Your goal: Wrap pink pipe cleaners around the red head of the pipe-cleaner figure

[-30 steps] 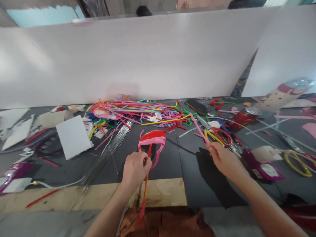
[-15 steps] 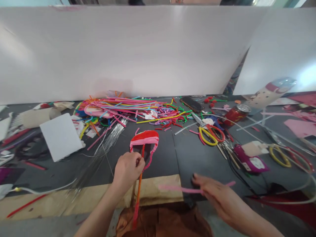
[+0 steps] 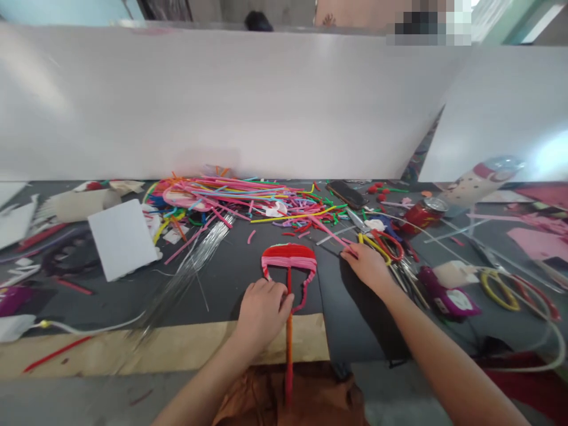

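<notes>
My left hand (image 3: 266,307) is closed around the orange-red stem (image 3: 289,337) of a pipe-cleaner piece. The piece has a rounded red top (image 3: 288,251), a pink band below it, and a thin pink-and-red twisted outline looping down at the sides. Its stem hangs below my hand over the table's front edge. Off to the right, my right hand (image 3: 366,265) pinches the near end of a pink pipe cleaner (image 3: 331,231), whose far end reaches the pile. Beside that hand lie scissors with yellow and red handles (image 3: 387,244).
A heap of coloured pipe cleaners (image 3: 239,192) lies at the back against a white board (image 3: 231,106). On the right are a red can (image 3: 421,216), a tilted bottle (image 3: 483,177) and a purple glue gun (image 3: 446,296). A white square card (image 3: 122,239) sits left.
My right hand has moved forward and up to the scissors, bringing the pink pipe cleaner along. My left hand and the red-and-pink piece appear further right in view; the piece stands more upright.
</notes>
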`<control>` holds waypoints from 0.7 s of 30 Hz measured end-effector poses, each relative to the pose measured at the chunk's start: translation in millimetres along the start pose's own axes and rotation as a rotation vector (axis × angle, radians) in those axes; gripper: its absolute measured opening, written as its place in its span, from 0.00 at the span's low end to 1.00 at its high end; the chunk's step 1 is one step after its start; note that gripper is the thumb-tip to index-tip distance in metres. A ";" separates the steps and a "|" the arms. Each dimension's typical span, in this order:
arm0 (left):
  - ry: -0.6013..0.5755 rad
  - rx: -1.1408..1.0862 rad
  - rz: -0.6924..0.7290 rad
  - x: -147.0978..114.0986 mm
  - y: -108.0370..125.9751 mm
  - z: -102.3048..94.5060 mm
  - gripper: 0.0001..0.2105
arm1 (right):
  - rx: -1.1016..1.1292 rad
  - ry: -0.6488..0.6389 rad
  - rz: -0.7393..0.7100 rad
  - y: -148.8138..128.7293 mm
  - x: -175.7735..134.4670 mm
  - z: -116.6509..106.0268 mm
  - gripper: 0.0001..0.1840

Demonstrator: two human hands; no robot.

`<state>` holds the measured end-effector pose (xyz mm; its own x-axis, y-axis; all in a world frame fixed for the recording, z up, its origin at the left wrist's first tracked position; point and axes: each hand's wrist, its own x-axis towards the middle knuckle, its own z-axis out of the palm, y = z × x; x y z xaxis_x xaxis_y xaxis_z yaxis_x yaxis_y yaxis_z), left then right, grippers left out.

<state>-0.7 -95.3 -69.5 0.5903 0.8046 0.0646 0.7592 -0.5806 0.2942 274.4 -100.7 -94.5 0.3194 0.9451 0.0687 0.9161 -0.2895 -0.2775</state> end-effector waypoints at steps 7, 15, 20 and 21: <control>0.115 -0.055 -0.029 -42.0 -42.0 -9.3 0.09 | -0.327 0.010 -0.046 -7.3 -16.9 6.6 0.13; 0.182 0.022 -0.037 -76.3 -73.9 -6.5 0.10 | -0.417 0.010 -0.130 -2.6 -12.2 10.7 0.11; 0.127 0.130 -0.048 -83.3 -98.1 -9.3 0.14 | -0.390 0.014 -0.181 3.6 -16.3 13.2 0.11; 0.125 0.155 -0.065 -83.2 -103.1 -12.2 0.15 | -0.344 0.015 -0.208 5.9 -18.6 12.9 0.11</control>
<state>-131.4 -100.9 -93.6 0.5076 0.8444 0.1713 0.8332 -0.5317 0.1521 270.7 -118.1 -109.8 0.1194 0.9874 0.1041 0.9884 -0.1281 0.0811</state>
